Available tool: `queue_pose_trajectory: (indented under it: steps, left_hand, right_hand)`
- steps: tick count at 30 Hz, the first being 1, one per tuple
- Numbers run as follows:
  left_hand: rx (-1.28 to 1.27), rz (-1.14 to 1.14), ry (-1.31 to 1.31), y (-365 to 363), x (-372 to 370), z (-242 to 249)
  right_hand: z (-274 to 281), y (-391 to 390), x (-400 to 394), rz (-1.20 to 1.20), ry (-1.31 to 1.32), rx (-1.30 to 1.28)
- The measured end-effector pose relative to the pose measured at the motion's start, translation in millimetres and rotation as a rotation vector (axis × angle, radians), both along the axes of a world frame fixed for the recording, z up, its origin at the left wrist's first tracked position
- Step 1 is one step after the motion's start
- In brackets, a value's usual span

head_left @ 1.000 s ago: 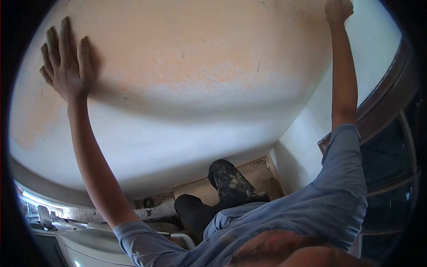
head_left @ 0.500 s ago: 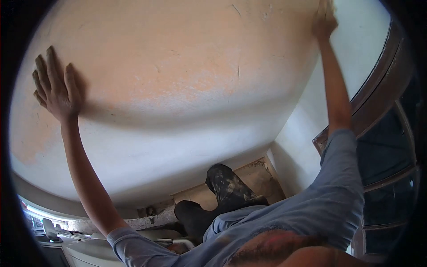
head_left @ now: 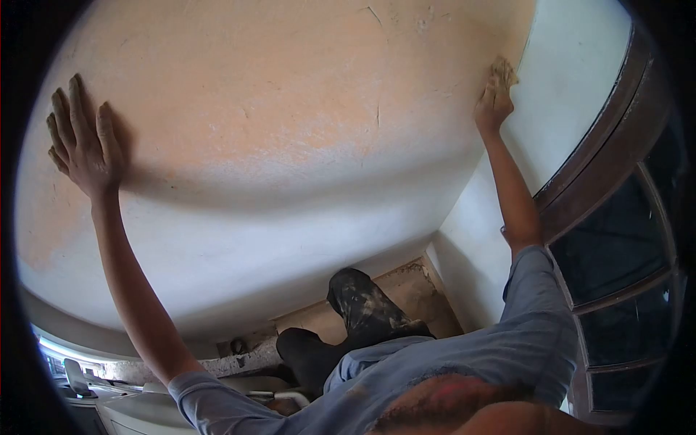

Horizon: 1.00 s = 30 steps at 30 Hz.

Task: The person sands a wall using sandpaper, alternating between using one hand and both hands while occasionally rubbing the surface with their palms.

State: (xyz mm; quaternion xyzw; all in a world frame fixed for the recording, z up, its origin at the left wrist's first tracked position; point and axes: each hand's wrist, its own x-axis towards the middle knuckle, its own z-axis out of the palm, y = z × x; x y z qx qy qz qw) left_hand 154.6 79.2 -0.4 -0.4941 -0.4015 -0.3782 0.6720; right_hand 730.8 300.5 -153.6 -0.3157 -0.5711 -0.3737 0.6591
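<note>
My left hand (head_left: pixel 85 148) lies flat on the wall (head_left: pixel 254 94) at the far left, fingers spread and nothing in it. The wall is orange and scuffed higher up and whitish lower down. Near the corner with the pale side wall (head_left: pixel 573 87), my right hand (head_left: pixel 495 101) presses a crumpled, tan, sponge-like piece (head_left: pixel 504 70) to the orange surface, its fingers closed round it. What exactly the piece is cannot be made out.
A brown frame with dark glass panes (head_left: pixel 616 254) stands at the right. Below the wall is a dusty ledge or floor (head_left: pixel 420 290) beside my knees. Pale equipment with a handle (head_left: pixel 290 397) sits at the lower left.
My right hand has moved down the wall and slightly left, with the tan piece in it. My left hand has kept its place on the wall; the view has shifted a little.
</note>
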Motion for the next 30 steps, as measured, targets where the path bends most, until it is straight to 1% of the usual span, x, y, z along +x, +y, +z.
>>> queue_pose_trajectory:
  steps: [1, 2, 4, 6, 7, 8, 9, 11, 13, 14, 15, 17, 18, 20, 21, 22, 23, 25, 26, 28, 29, 30]
  left_hand:
    - [-0.005, 0.004, 0.006, -1.6, 0.5, 0.2]
    - [-0.009, 0.009, -0.001, -2.8, 1.8, -1.0]
    - [-0.007, -0.009, 0.011, -0.5, -1.8, 0.4]
    - [-0.022, 0.000, 0.017, -4.0, -1.8, 2.3]
    - [-0.033, 0.009, 0.014, -5.4, -2.0, 1.5]
    - [-0.033, 0.013, 0.012, -6.9, -2.1, 0.9]
    - [-0.043, 0.008, 0.002, -8.0, -1.5, 0.6]
    - [-0.042, 0.009, -0.015, -8.5, -2.1, -0.8]
    - [-0.031, -0.010, -0.019, -8.5, -3.4, -1.5]
    - [-0.021, -0.008, -0.023, -7.9, -5.1, -1.7]
    - [-0.013, 0.008, -0.033, -8.1, -7.1, -1.5]
    - [-0.007, 0.013, -0.024, -6.4, -10.4, -3.0]
    - [-0.009, 0.000, -0.023, -5.3, -12.2, -2.7]
    - [-0.022, -0.023, -0.044, -2.6, -13.8, -3.3]
    - [-0.037, -0.041, -0.053, -4.4, -14.7, -3.0]
    - [-0.023, -0.017, 0.004, -6.3, -13.8, -2.4]
    - [-0.021, 0.004, 0.000, -7.9, -12.0, -1.6]
    - [-0.026, -0.038, -0.006, -7.2, -8.3, -1.2]
    - [-0.022, -0.042, 0.010, -7.0, -9.4, -0.3]
    - [-0.028, -0.044, 0.000, -8.6, -6.7, -0.5]
    - [-0.025, -0.045, -0.006, -7.7, -6.9, -0.4]
    - [-0.031, -0.037, -0.015, -6.4, -9.5, -0.9]
  right_hand:
    - [6.3, 0.2, -2.9, -0.031, -0.051, 0.039]
    - [20.9, 9.2, 0.2, -0.205, -0.059, 0.054]
    - [73.0, 25.0, 7.6, -0.340, -0.067, 0.066]
    - [136.4, 21.0, 18.4, -0.333, -0.067, 0.009]
    - [164.9, 18.4, 17.2, -0.083, -0.002, 0.003]
    - [181.3, 17.5, 13.7, 0.169, 0.063, 0.000]
    - [180.5, 16.9, 13.7, 0.173, 0.060, 0.002]
    - [174.8, 11.6, 14.3, 0.146, -0.019, -0.020]
    - [129.1, -6.7, -8.4, -0.138, -0.373, 0.336]
    - [89.2, 24.5, 11.3, -0.230, -0.237, 0.131]
    - [57.1, 14.5, -7.2, -0.011, -0.137, 0.049]
    - [-6.3, 1.6, -22.8, 0.057, -0.145, -0.016]
    - [-23.8, -1.9, -29.7, 0.059, -0.155, -0.013]
    - [-40.3, -4.4, -42.2, 0.130, -0.042, -0.041]
    - [-26.5, -3.9, -42.1, 0.141, -0.051, -0.038]
    - [1.0, -3.9, -42.4, 0.150, -0.071, -0.003]
    - [33.1, -3.8, -47.7, 0.162, -0.089, 0.033]
    - [111.8, -11.5, -59.8, 0.022, -0.103, 0.082]
    - [147.5, 13.0, -43.0, -0.198, -0.167, 0.191]
    - [222.2, 32.5, -18.2, -0.362, -0.197, 0.113]
    - [237.5, 16.6, -31.1, -0.367, -0.201, 0.108]
    - [246.9, -4.7, -60.9, -0.174, -0.060, 0.070]
